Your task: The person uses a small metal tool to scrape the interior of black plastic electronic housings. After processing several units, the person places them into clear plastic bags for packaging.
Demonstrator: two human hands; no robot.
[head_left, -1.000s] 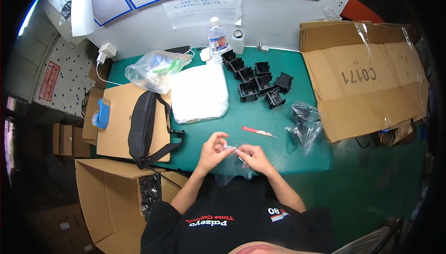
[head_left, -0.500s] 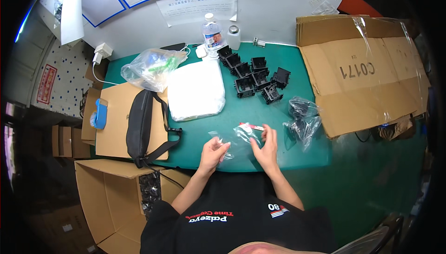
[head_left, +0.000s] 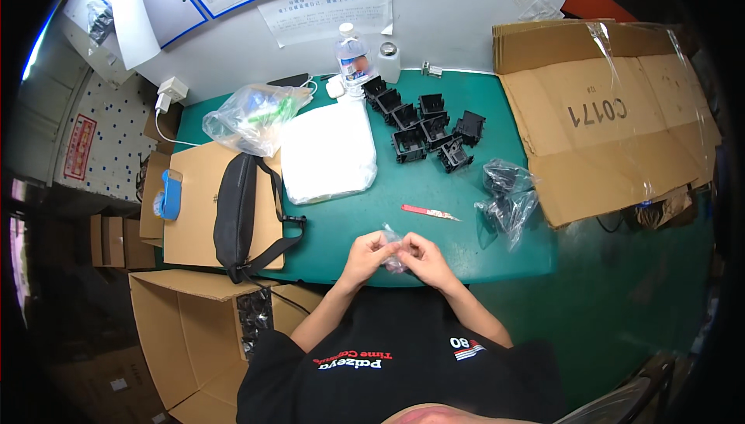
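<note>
A clear plastic bag (head_left: 393,234) is bunched up between my two hands, low over the front of the green table. My left hand (head_left: 368,257) pinches it from the left, and my right hand (head_left: 426,259) grips it from the right, fingertips close together. Just beyond them a thin red-handled craft knife (head_left: 431,212) lies flat on the table. To the right are black parts in a clear bag (head_left: 508,199). Several black plastic housings (head_left: 419,133) stand in a loose cluster farther back.
Left of centre lie a white packet (head_left: 327,152), a clear bag with green pieces (head_left: 260,117) and a black waist bag (head_left: 235,214) on cardboard. A bottle (head_left: 354,55) stands at the back. A flattened carton (head_left: 605,121) covers the right; an open box (head_left: 186,339) sits lower left.
My hands have come together and crumpled the plastic bag, which was spread between them. My right hand has moved away from the craft knife, which now lies fully visible on the table.
</note>
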